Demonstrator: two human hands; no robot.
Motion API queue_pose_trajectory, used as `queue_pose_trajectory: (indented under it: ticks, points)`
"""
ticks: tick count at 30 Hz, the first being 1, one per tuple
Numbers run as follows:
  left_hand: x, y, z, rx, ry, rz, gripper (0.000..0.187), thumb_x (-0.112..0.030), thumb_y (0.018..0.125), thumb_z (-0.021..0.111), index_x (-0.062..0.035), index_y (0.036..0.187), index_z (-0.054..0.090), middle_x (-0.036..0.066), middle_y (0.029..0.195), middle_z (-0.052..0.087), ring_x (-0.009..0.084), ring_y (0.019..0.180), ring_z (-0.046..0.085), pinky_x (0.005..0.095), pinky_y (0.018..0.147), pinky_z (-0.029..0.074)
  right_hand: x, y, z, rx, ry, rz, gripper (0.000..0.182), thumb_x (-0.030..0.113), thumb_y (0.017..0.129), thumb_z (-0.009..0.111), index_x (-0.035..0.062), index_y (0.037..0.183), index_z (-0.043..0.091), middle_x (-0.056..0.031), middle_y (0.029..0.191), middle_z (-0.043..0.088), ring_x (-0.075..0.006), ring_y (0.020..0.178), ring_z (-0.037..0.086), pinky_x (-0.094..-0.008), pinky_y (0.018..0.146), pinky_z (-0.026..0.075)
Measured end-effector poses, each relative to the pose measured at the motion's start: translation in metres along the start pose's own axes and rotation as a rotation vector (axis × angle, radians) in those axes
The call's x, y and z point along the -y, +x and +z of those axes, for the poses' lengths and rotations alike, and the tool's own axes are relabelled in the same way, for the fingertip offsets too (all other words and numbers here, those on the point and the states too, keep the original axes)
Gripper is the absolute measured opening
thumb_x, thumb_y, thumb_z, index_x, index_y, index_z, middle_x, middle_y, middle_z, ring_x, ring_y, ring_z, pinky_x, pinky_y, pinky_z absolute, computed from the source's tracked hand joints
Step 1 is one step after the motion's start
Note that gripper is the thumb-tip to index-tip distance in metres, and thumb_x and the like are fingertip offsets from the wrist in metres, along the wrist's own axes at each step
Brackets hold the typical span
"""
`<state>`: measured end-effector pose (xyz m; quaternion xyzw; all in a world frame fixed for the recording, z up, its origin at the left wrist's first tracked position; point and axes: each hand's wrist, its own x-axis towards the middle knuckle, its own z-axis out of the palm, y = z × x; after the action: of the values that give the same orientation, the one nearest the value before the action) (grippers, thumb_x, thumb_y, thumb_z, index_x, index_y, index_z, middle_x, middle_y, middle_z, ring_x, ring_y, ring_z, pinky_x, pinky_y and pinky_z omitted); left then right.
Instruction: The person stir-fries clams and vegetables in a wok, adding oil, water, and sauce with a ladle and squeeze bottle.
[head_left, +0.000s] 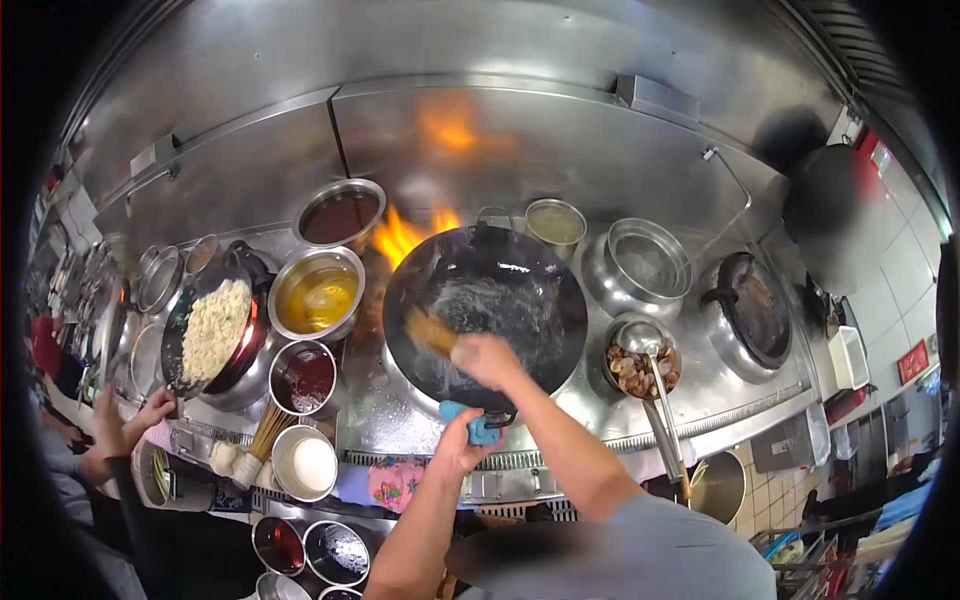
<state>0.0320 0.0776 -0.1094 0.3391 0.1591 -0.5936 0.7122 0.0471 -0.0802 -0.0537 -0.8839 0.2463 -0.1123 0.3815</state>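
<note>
Clearly, the broad stainless-steel table (370,400) sets the limits here: its ribbed front edge runs close below both forearms, so elbows seem best kept raised over it. In its middle sits the large round black wok (520,330), its inner surface wet and streaked with pale patches. Orange flames (396,238) rise just beside its far left rim; strokes are better kept inside the bowl, away from that side.

At the wok's left, the deep steel pot of yellow oil (350,262) stands near the rim, leaving little room for a wide swing. On the right, the rounded steel pot of clear liquid (684,270) stands farther back, and nearer the front is the dark pan of brown pieces (612,372) with a long-handled steel ladle (654,366) across it, its shaft pointing towards the front edge. A co-worker's hand (157,408) is well apart at far left.

The right hand (488,361) grips the blurred tan bristle brush (430,332), pressed low over the wok's left half; even sweeps along the curve should cover it best. The left hand (458,445) is closed on the folded blue cloth (485,431) at the near handle, a grip worth keeping firm against the brush's push.
</note>
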Motion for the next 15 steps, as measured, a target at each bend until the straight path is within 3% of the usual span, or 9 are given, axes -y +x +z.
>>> queue_pose_trajectory:
  ticks: [2, 3, 5, 8, 10, 12, 13, 14, 15]
  points:
    - [0.001, -0.004, 0.011, -0.090, 0.000, 0.034, 0.022, -0.016, 0.085, 0.057, -0.0065, 0.104, 0.054, 0.014, 0.094, 0.063, 0.0283, 0.082, 0.065, 0.0463, 0.070, 0.057, 0.015, 0.058, -0.016, 0.074, 0.338, 0.251, 0.038, 0.040, 0.082, 0.061, 0.0132, 0.107, 0.069, -0.0139, 0.075, 0.068, -0.0296, 0.064, 0.067, -0.0372, 0.051, 0.053]
    - [0.004, 0.005, 0.006, -0.101, 0.001, 0.069, 0.020, -0.017, 0.085, 0.056, -0.0064, 0.103, 0.054, 0.013, 0.092, 0.063, 0.0280, 0.081, 0.065, 0.0460, 0.068, 0.057, 0.029, 0.068, -0.017, -0.136, 0.349, 0.325, 0.040, 0.041, 0.083, 0.060, 0.0113, 0.109, 0.068, -0.0168, 0.084, 0.069, -0.0336, 0.075, 0.068, -0.0416, 0.061, 0.054]
    - [0.008, 0.020, -0.006, -0.127, 0.001, 0.134, 0.018, -0.019, 0.087, 0.055, -0.0065, 0.099, 0.055, 0.011, 0.090, 0.063, 0.0259, 0.080, 0.065, 0.0449, 0.064, 0.057, 0.001, 0.097, 0.050, -0.404, 0.170, 0.227, 0.036, 0.027, 0.085, 0.061, 0.0138, 0.118, 0.065, -0.0158, 0.086, 0.071, -0.0271, 0.059, 0.068, -0.0363, 0.048, 0.052]
    - [0.009, 0.014, -0.003, -0.151, 0.053, 0.203, 0.014, -0.019, 0.087, 0.055, -0.0095, 0.097, 0.057, 0.009, 0.088, 0.063, 0.0241, 0.077, 0.064, 0.0444, 0.062, 0.056, 0.010, 0.018, 0.042, -0.122, 0.126, -0.070, 0.043, 0.036, 0.083, 0.066, 0.0152, 0.120, 0.065, -0.0192, 0.106, 0.068, -0.0323, 0.093, 0.068, -0.0373, 0.081, 0.054]
    - [0.008, 0.013, 0.003, -0.229, 0.018, 0.194, 0.016, -0.019, 0.081, 0.060, -0.0118, 0.096, 0.057, 0.006, 0.084, 0.061, 0.0222, 0.072, 0.062, 0.0445, 0.059, 0.052, 0.008, -0.044, -0.015, 0.149, -0.011, -0.082, 0.044, 0.039, 0.082, 0.066, 0.0159, 0.120, 0.065, -0.0171, 0.112, 0.067, -0.0317, 0.106, 0.064, -0.0363, 0.093, 0.048]
    - [0.005, 0.003, 0.012, -0.314, 0.051, 0.178, 0.014, -0.016, 0.080, 0.060, -0.0108, 0.093, 0.057, 0.009, 0.085, 0.060, 0.0250, 0.075, 0.059, 0.0458, 0.066, 0.051, -0.021, -0.056, -0.086, 0.406, -0.300, -0.088, 0.050, 0.047, 0.081, 0.065, 0.0165, 0.121, 0.065, -0.0146, 0.110, 0.068, -0.0327, 0.103, 0.065, -0.0386, 0.092, 0.049]
    - [0.006, 0.006, 0.009, -0.299, 0.064, 0.184, 0.013, -0.015, 0.080, 0.060, -0.0106, 0.093, 0.057, 0.009, 0.084, 0.060, 0.0249, 0.075, 0.059, 0.0460, 0.065, 0.051, -0.040, -0.048, -0.118, 0.364, -0.464, -0.023, 0.047, 0.047, 0.081, 0.064, 0.0166, 0.117, 0.067, -0.0152, 0.107, 0.068, -0.0331, 0.098, 0.066, -0.0402, 0.091, 0.050]
    - [0.008, 0.009, 0.006, -0.287, 0.073, 0.193, 0.013, -0.015, 0.081, 0.060, -0.0105, 0.093, 0.057, 0.009, 0.084, 0.060, 0.0248, 0.075, 0.059, 0.0462, 0.065, 0.051, -0.017, -0.026, -0.158, 0.477, -0.683, 0.080, 0.038, 0.041, 0.082, 0.062, 0.0148, 0.108, 0.071, -0.0147, 0.102, 0.069, -0.0332, 0.094, 0.066, -0.0422, 0.088, 0.051]
    - [0.007, 0.009, 0.008, -0.331, 0.084, 0.195, 0.013, -0.015, 0.081, 0.059, -0.0103, 0.092, 0.056, 0.009, 0.084, 0.060, 0.0247, 0.075, 0.059, 0.0453, 0.063, 0.051, -0.089, 0.023, -0.160, 0.423, -0.853, -0.088, 0.032, 0.036, 0.081, 0.059, 0.0123, 0.097, 0.072, -0.0149, 0.097, 0.069, -0.0345, 0.090, 0.066, -0.0451, 0.080, 0.053]
